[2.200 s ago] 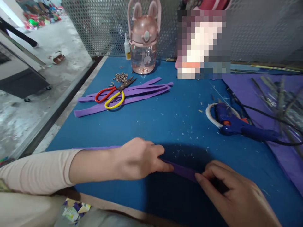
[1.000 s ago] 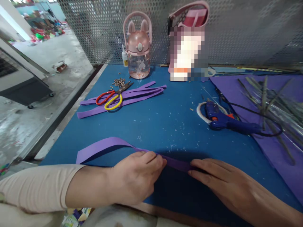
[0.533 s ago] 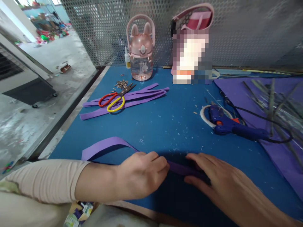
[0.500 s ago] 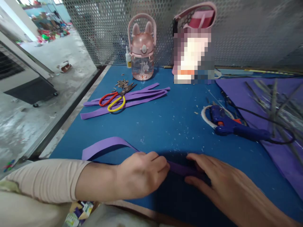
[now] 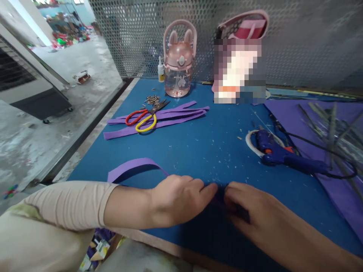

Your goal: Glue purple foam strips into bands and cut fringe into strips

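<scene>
A purple strip (image 5: pixel 136 164), like felt or foam, arches up from the blue tabletop and runs under my left hand (image 5: pixel 181 200). The fingers of that hand are closed on the strip, thumb side toward the right. Close beside it, my right hand (image 5: pixel 255 207) has its fingers curled in at the strip's other end. Shadow darkens the short stretch between the two hands, and the right fingertips are partly hidden. Farther back, red-and-yellow-handled scissors (image 5: pixel 146 118) rest across several more purple strips (image 5: pixel 184 120).
A blue glue gun (image 5: pixel 283 154) lies on a white ring (image 5: pixel 251 143) at the right, its cord trailing over a purple sheet (image 5: pixel 337 189). Small metal pieces (image 5: pixel 153 99), a pink bottle (image 5: pixel 178 77) and a small glue bottle (image 5: pixel 161 71) stand near the perforated back panel.
My right hand's fingers have curled in from a wider, more spread pose. My left hand has come nearer to it, and the view has shifted slightly.
</scene>
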`<state>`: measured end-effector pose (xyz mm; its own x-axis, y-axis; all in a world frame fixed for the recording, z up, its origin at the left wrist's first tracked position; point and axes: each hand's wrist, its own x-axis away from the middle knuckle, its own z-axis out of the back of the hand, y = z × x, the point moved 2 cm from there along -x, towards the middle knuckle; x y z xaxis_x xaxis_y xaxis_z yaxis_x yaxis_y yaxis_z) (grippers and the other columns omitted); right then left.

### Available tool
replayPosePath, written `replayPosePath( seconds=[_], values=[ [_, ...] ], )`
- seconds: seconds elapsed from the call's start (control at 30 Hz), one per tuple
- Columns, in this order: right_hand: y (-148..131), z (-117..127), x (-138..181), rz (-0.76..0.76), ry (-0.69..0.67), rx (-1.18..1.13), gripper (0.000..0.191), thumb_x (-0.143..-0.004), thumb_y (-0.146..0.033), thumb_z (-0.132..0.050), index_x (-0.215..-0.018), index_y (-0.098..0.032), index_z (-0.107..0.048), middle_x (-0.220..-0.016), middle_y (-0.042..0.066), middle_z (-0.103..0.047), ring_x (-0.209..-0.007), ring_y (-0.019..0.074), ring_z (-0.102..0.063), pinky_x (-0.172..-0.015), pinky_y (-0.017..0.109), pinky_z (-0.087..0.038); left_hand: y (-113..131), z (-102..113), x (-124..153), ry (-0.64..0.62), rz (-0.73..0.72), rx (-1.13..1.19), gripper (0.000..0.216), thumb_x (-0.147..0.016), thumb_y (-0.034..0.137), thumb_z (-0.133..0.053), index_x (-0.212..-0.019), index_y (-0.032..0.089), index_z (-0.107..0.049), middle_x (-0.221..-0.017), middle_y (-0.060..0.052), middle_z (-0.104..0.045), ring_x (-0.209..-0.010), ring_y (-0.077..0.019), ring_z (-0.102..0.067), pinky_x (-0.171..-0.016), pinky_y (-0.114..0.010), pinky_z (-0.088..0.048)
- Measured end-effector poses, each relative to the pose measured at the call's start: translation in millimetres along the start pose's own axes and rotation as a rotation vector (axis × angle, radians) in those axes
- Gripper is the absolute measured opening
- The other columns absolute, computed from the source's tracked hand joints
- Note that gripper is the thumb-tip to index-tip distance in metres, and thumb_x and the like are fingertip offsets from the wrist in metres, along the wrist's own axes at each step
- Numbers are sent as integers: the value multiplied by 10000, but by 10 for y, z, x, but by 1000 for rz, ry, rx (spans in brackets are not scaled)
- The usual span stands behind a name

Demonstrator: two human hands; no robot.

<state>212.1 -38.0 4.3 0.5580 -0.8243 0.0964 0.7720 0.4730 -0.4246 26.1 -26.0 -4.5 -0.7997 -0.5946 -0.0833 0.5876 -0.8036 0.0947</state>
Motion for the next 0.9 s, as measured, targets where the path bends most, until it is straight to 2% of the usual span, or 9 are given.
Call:
replayPosePath(
  seconds=[0.17,0.3,0.37,0.47,0.53,0.63,0.73,0.83,0.9],
  values=[
    [-154,80,13,159,143,-42,241,-814,-64,-437,-632,-221,-450,-554,-46,-508,-463,86,-474,-454,217,-365,-134,75,-109,-214,6,126,141,-916,289,-531,-1004,264,-638,-809,21,-612,-640,-128,-606,-421,-233,-343],
    [-162,155,83,206,228,-52,213,-878,-141,-448,-694,-227,-513,-577,-42,-527,-480,85,-510,-476,208,-398,-267,233,-95,-157,-87,223,107,-847,306,-634,-860,202,-656,-1014,-38,-616,-936,-190,-588,-686,-259,-459],
    [-94,192,148,166,217,-71,239,-877,-157,-469,-649,-225,-481,-553,-49,-507,-455,76,-489,-444,193,-385,-331,348,-28,-178,-129,284,95,-827,232,-643,-905,180,-629,-1024,-50,-626,-941,-185,-582,-769,-270,-454],
    [41,261,239,73,224,-123,240,-830,-163,-511,-601,-226,-470,-528,-50,-511,-443,80,-490,-409,179,-387,-522,532,116,-369,21,285,198,-804,98,-579,-981,188,-577,-841,-1,-649,-735,-142,-590,-620,-234,-418],
    [103,290,251,-6,245,-184,233,-794,-204,-546,-569,-228,-490,-517,-44,-524,-443,91,-502,-406,185,-402,-733,684,173,-404,158,201,229,-812,72,-524,-995,201,-570,-791,14,-648,-672,-136,-580,-570,-228,-388],
    [115,249,162,-198,246,-328,256,-735,-313,-604,-516,-227,-506,-467,-41,-491,-402,99,-448,-368,201,-371,-1080,936,87,-171,182,-19,211,-875,97,-432,-949,192,-606,-863,-14,-659,-785,-150,-601,-727,-266,-433],
    [57,117,-10,-408,194,-491,207,-667,-354,-636,-530,-226,-547,-429,-48,-457,-384,91,-388,-354,204,-327,-1264,1076,-107,112,200,-334,270,-929,160,-383,-1055,181,-621,-1045,-88,-648,-1081,-264,-554,-969,-482,-354],
    [14,-6,-154,-551,165,-627,184,-625,-371,-642,-556,-215,-572,-431,-43,-467,-409,95,-422,-382,203,-332,-1127,1023,-227,271,390,-427,337,-904,108,-380,-1162,157,-591,-1292,-146,-546,-1313,-365,-370,-1030,-656,-203],
    [15,-51,-198,-593,164,-684,200,-602,-392,-647,-563,-209,-577,-439,-39,-480,-425,98,-440,-396,204,-334,-840,867,-261,283,212,-391,338,-917,109,-372,-1178,157,-582,-1364,-128,-494,-1355,-357,-318,-1052,-649,-185]
  ],
)
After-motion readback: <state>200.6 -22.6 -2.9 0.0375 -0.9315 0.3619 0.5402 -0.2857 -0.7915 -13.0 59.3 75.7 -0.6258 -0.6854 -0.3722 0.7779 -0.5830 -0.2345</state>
